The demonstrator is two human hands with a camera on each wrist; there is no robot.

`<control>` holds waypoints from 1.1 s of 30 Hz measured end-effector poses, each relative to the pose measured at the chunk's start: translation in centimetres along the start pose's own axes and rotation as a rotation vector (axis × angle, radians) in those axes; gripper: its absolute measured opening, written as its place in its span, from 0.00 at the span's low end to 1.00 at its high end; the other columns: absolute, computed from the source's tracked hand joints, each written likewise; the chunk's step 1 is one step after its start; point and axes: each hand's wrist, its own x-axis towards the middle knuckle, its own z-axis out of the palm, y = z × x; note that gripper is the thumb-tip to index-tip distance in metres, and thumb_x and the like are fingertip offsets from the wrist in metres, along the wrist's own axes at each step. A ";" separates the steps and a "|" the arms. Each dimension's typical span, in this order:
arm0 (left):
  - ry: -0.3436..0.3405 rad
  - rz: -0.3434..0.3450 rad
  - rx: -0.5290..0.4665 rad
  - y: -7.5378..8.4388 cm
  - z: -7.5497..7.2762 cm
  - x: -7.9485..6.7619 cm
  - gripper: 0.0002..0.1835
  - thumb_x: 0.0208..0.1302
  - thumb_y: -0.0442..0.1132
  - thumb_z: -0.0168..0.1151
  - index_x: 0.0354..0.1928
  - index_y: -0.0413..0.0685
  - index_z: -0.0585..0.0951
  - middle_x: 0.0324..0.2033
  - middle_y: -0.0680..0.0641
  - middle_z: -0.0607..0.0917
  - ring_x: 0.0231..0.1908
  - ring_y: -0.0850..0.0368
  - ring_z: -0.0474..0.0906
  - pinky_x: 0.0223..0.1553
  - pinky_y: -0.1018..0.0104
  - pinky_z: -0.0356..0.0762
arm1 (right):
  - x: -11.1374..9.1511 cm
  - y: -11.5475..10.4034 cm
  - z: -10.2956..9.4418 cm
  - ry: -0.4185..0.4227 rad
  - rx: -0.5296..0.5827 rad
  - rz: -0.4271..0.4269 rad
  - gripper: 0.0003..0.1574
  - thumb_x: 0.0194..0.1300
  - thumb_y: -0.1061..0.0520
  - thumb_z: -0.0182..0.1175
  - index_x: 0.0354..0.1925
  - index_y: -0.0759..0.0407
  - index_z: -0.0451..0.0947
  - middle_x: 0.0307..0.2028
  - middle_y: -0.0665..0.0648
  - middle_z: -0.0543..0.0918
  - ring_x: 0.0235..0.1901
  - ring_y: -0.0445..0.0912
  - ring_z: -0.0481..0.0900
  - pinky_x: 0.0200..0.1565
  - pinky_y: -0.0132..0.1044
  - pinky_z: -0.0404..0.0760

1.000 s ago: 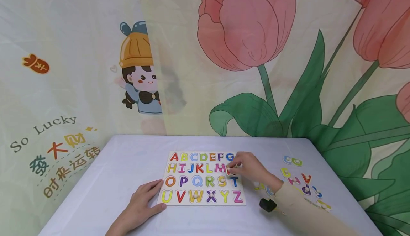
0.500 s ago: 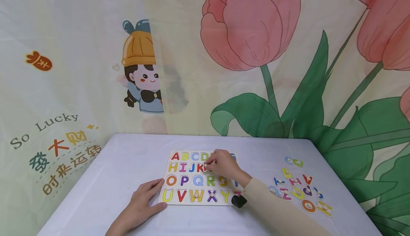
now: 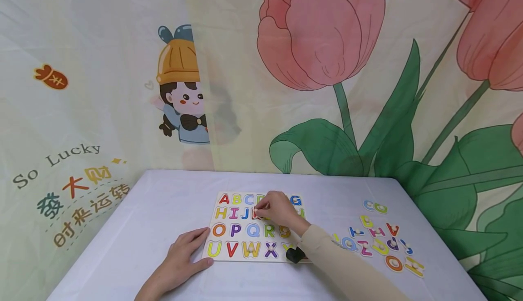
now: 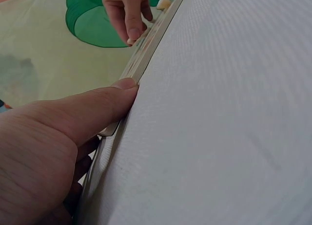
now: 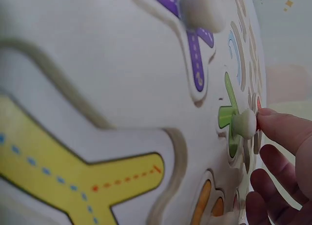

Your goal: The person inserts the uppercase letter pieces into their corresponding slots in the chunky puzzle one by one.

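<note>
A wooden alphabet puzzle board (image 3: 222,222) lies on the table with rows of coloured letters. My left hand (image 3: 180,253) rests at its near left corner, fingers straight along the left side. In the left wrist view the thumb (image 4: 124,86) presses the front edge. My right hand (image 3: 279,210) is over the second row, thumb and finger pinching a red letter K puzzle piece (image 5: 259,104) at the K place. Its knob is mostly hidden by the fingertips. Close by, the green R piece (image 5: 233,117) shows its knob. Knobs also stand on the W (image 3: 251,249) and X (image 3: 270,249) pieces.
Right of the board lie several loose letter pieces, among them an orange O (image 3: 393,263), a red A (image 3: 392,229) and a yellow H (image 3: 414,266). A printed curtain (image 3: 229,65) hangs behind the white table (image 3: 175,201). A black object (image 3: 295,255) is at the right sleeve.
The right hand has moved left with the red piece, from the N at the board's right side to the K, and shifted slightly further left lately. The left hand stays put.
</note>
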 end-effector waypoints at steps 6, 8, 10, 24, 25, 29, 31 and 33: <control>0.001 0.005 0.004 0.0 0.0 0.0 0.50 0.59 0.65 0.76 0.79 0.52 0.71 0.77 0.54 0.70 0.76 0.47 0.61 0.71 0.37 0.61 | 0.0 0.0 0.4 -0.007 0.007 0.009 0.04 0.68 0.50 0.76 0.40 0.45 0.94 0.34 0.43 0.81 0.36 0.41 0.76 0.40 0.36 0.76; 0.001 0.005 -0.001 0.0 -0.1 0.0 0.50 0.59 0.65 0.76 0.79 0.52 0.71 0.77 0.54 0.70 0.76 0.47 0.60 0.71 0.37 0.61 | 0.0 -0.1 0.4 -0.004 0.006 0.010 0.04 0.67 0.50 0.76 0.40 0.46 0.94 0.34 0.43 0.81 0.36 0.41 0.76 0.40 0.36 0.76; 0.000 0.005 -0.006 0.0 -0.1 0.0 0.49 0.59 0.65 0.76 0.79 0.52 0.71 0.76 0.54 0.71 0.76 0.47 0.60 0.71 0.36 0.61 | 0.1 -0.2 0.5 -0.003 0.008 0.017 0.04 0.67 0.50 0.76 0.40 0.46 0.94 0.34 0.43 0.81 0.36 0.41 0.76 0.40 0.36 0.76; 0.002 0.012 -0.007 0.1 -0.2 -0.1 0.50 0.59 0.65 0.76 0.78 0.50 0.72 0.76 0.53 0.71 0.76 0.45 0.61 0.71 0.35 0.60 | 0.3 0.0 1.2 0.016 0.021 0.033 0.05 0.67 0.49 0.76 0.40 0.45 0.94 0.34 0.43 0.80 0.35 0.40 0.77 0.39 0.35 0.76; 0.004 0.016 -0.008 0.1 -0.2 -0.1 0.49 0.59 0.65 0.76 0.79 0.50 0.71 0.76 0.53 0.71 0.76 0.45 0.60 0.71 0.35 0.60 | 0.3 0.0 1.3 0.016 0.018 0.036 0.05 0.67 0.49 0.76 0.40 0.45 0.94 0.34 0.42 0.80 0.35 0.40 0.77 0.39 0.35 0.75; -0.002 0.010 -0.015 0.1 -0.2 -0.1 0.49 0.60 0.64 0.76 0.79 0.51 0.71 0.77 0.53 0.70 0.77 0.46 0.60 0.71 0.35 0.60 | 0.4 0.0 1.5 0.021 0.011 0.049 0.04 0.67 0.48 0.76 0.40 0.44 0.94 0.34 0.42 0.80 0.36 0.40 0.76 0.39 0.35 0.76; -0.005 0.005 -0.011 0.1 -0.2 -0.1 0.49 0.59 0.64 0.76 0.79 0.51 0.71 0.77 0.53 0.70 0.77 0.46 0.60 0.71 0.35 0.60 | 0.3 -0.1 1.5 0.021 0.009 0.053 0.04 0.67 0.49 0.76 0.40 0.44 0.94 0.34 0.42 0.80 0.36 0.40 0.76 0.39 0.35 0.75; -0.010 -0.007 -0.004 0.1 -0.1 -0.1 0.50 0.59 0.65 0.76 0.79 0.52 0.71 0.77 0.53 0.70 0.76 0.46 0.60 0.71 0.35 0.61 | 0.3 0.0 1.5 0.018 0.009 0.048 0.04 0.67 0.49 0.76 0.40 0.45 0.94 0.34 0.42 0.80 0.36 0.40 0.76 0.39 0.35 0.75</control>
